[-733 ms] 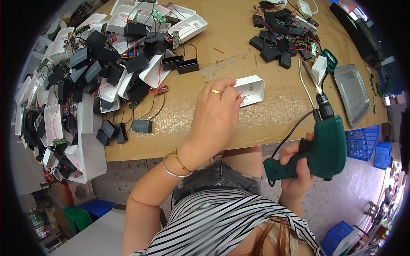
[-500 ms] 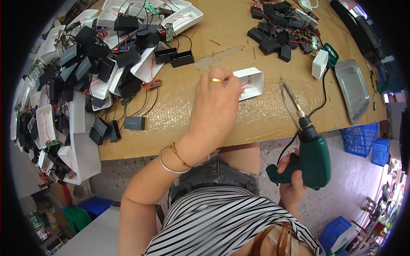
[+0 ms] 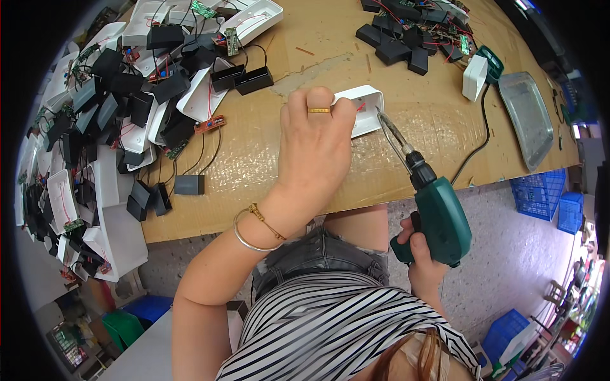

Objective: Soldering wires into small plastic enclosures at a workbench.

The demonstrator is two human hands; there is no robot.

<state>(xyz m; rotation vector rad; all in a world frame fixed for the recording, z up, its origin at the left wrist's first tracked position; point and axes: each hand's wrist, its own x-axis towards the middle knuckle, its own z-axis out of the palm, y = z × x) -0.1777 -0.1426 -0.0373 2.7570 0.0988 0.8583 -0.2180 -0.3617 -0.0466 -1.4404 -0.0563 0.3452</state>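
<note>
So the green soldering gun (image 3: 443, 219) had swung left, its tip (image 3: 382, 113) by the right rim of the white case (image 3: 370, 101) over the worktop (image 3: 248, 174). Right grip (image 3: 424, 259) was wrapped round the gun; left grip (image 3: 316, 143) curled at the case's left end, fingertips hidden, couldn't tell what it held.

Brown cardboard-topped surface (image 3: 244, 168), shiny mid-part. At 10 o'clock: big heap, white plastic trays (image 3: 254, 22), black rect. plastic boxes (image 3: 170, 87) & wired circuit bds (image 3: 210, 124). Smaller black-box pile (image 3: 416, 39) at 1; white blocky plastic pc. (image 3: 474, 77) at 2; grey oblong tray (image 3: 527, 120) betw. 2 & 3.
</note>
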